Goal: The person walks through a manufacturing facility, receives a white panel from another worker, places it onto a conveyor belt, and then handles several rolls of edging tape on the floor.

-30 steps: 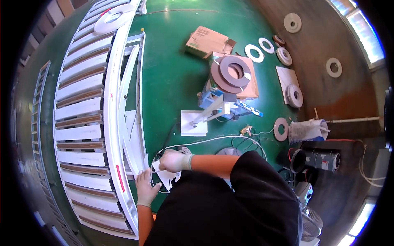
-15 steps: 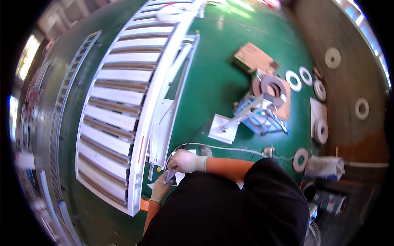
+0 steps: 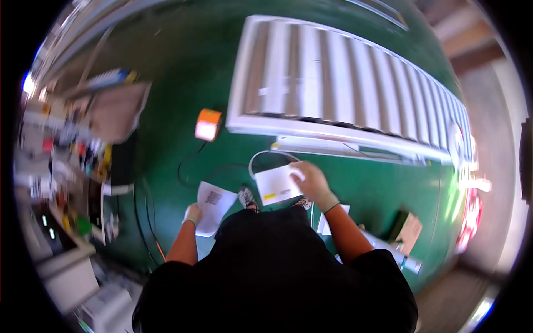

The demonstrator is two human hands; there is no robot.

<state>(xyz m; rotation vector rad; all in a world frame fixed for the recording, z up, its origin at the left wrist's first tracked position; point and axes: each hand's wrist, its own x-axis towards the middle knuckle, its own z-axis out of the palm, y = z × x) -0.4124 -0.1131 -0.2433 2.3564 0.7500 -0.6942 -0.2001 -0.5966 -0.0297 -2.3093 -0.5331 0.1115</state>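
My left hand (image 3: 192, 213), in a pale glove, is closed on the edge of a white paper sheet (image 3: 215, 211) printed with a dark square code. The sheet hangs slightly curled, left of my shoe. In front of my body, my gloved right hand (image 3: 312, 183) grips the right side of a flat white rectangular piece (image 3: 275, 184) with a small yellow patch; a few fingers lie over its face. Whether it is a card, a booklet or a thin box I cannot tell. The two pieces are held apart.
A long white slatted frame (image 3: 347, 131) spans the front right. An orange-topped box (image 3: 208, 125) stands on the green floor (image 3: 166, 111) with a cable (image 3: 180, 166). Cluttered benches (image 3: 69, 250) line the left. A cardboard box (image 3: 409, 233) lies right.
I have turned left, so the slatted frame has swung from my left to the front right. My hands, together before around a greyish piece, are now apart, each holding a white piece.
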